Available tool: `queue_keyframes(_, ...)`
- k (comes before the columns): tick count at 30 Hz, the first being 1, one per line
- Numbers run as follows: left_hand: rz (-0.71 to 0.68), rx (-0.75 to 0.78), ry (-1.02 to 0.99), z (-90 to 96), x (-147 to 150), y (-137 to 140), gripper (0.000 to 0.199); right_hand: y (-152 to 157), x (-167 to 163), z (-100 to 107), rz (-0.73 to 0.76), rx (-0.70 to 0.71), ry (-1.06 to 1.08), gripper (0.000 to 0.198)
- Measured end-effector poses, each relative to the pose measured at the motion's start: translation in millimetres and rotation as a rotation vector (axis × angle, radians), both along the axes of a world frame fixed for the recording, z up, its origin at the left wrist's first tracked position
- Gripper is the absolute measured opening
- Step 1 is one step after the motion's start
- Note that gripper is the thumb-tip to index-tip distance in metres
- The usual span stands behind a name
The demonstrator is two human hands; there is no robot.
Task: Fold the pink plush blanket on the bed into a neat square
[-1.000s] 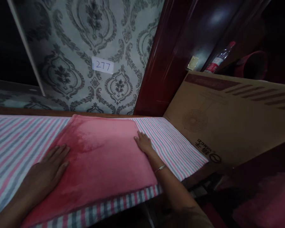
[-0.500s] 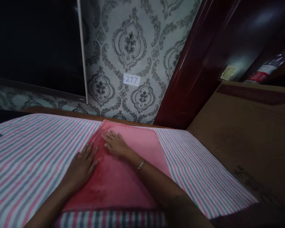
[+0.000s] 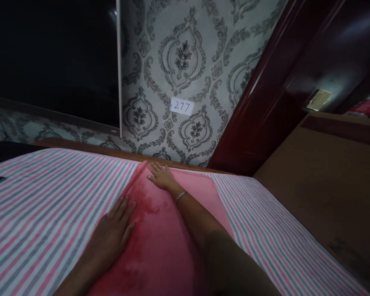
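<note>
A plush pink-red cloth (image 3: 160, 230) lies spread over a striped sheet (image 3: 55, 193) in pink, grey and white. My left hand (image 3: 114, 226) rests flat along the cloth's left edge, fingers stretched out toward the wall. Farther off, near the cloth's far left corner, my right hand (image 3: 160, 176) presses flat with its fingers spread. A thin bracelet (image 3: 181, 196) circles the right wrist. Darker red patches show in the pile between the hands. Neither hand grips the fabric. The cloth's near edge is out of view.
Behind the bed surface stands a patterned wall with a paper label (image 3: 181, 106) reading 277. A dark TV screen (image 3: 52, 61) hangs at left. On the right are a dark red wooden post (image 3: 249, 102), a big cardboard box (image 3: 327, 176) and a partly visible bottle (image 3: 366, 107).
My right hand has slid forward to the cloth's far edge. My left hand stays flat at the left edge. The camera view has shifted, and the cloth's near edge has left it.
</note>
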State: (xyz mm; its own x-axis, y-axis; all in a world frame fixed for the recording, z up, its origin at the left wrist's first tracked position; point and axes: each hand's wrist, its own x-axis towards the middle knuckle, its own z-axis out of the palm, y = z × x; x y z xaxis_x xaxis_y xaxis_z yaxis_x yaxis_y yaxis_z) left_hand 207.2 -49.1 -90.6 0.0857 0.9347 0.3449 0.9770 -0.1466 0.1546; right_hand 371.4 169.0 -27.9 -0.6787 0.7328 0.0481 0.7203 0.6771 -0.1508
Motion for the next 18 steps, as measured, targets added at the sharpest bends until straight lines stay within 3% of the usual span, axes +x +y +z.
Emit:
queue_keyframes(4, 0.014, -0.01, -0.009, 2.8, 1.0, -1.1, 0.058, 17.4, 0.8, 3.6, -0.226, -0.036, 0.0, 0.06)
queue_keyframes(7, 0.012, 0.004, -0.008, 3.2, 1.4, -1.1, 0.057, 11.9, -1.9, 8.5, -0.383, 0.01, 0.035, 0.059)
queue_keyframes(9, 0.007, 0.003, -0.011, 3.8, 1.5, -0.6, 0.057, -2.3, -3.9, 9.2, -0.335, 0.036, 0.071, 0.061)
queue_keyframes(13, 0.021, -0.014, -0.013, 5.0, 1.0, 1.6, 0.058, -35.9, 5.9, 1.0, -0.102, -0.024, 0.085, 0.065)
queue_keyframes(15, 0.018, 0.0, -0.011, 4.7, 0.3, 3.2, 0.059, -43.2, 23.4, -3.3, -0.116, -0.04, 0.064, 0.066)
queue_keyframes(18, 0.001, 0.023, -0.005, 3.6, -1.4, 5.3, 0.059, -39.0, 65.2, -3.9, -0.28, -0.042, 0.03, 0.065)
